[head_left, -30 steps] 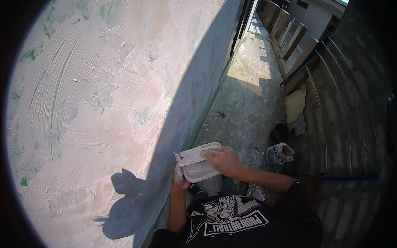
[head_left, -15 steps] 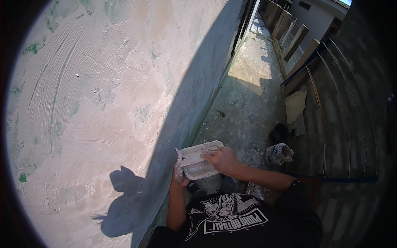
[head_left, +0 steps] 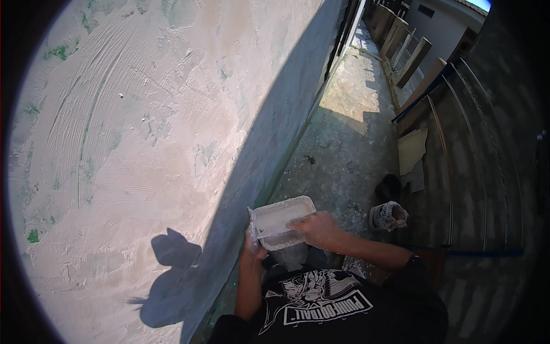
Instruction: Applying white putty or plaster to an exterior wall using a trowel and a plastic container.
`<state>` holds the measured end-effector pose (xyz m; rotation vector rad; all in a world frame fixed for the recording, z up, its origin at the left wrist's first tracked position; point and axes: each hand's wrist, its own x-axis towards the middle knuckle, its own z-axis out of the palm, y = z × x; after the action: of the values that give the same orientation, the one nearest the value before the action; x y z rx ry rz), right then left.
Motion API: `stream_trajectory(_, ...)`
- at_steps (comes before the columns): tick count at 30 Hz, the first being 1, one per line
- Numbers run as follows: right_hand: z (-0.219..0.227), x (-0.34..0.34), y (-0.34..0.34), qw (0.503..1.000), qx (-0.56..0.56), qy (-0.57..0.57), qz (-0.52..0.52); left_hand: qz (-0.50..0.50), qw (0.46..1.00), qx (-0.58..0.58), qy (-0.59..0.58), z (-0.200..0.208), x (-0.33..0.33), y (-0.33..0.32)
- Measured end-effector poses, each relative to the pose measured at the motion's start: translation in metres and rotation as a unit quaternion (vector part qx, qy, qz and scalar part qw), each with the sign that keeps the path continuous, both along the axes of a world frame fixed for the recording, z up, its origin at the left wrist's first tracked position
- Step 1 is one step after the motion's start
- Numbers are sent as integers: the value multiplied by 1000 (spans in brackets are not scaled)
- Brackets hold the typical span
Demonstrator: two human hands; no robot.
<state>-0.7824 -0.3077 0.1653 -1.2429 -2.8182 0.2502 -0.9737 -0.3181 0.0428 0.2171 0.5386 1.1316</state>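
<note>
Grasping white tray (head_left: 281,213) by left end with left hand (head_left: 253,243), likely for steadiness; gripping flat scraper (head_left: 275,231) inside tray with right hand (head_left: 316,228).

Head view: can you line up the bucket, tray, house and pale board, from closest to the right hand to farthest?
From the right hand:
1. Tray, just left.
2. Bucket, on the ground, right.
3. Pale board, up and right.
4. House, far off, top right.

Left hand (head_left: 252,243) holds a tray (head_left: 282,214), right hand (head_left: 316,229) a flat tool (head_left: 276,231).
</note>
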Motion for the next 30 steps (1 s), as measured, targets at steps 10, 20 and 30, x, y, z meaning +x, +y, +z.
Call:
stream_trajectory(10, -11, 4, -14, 990, 74, 113, -28, -6, 1000, 4, -8, 14, 0, -8)
stream_trajectory(20, -11, 54, 5, 927, -60, 354, -110, 19, 1000, 13, -4, 19, 21, 7)
stream_trajectory(30, -134, 111, 54, 548, -293, 727, -291, 99, 993, -29, 52, -59, 58, 8)
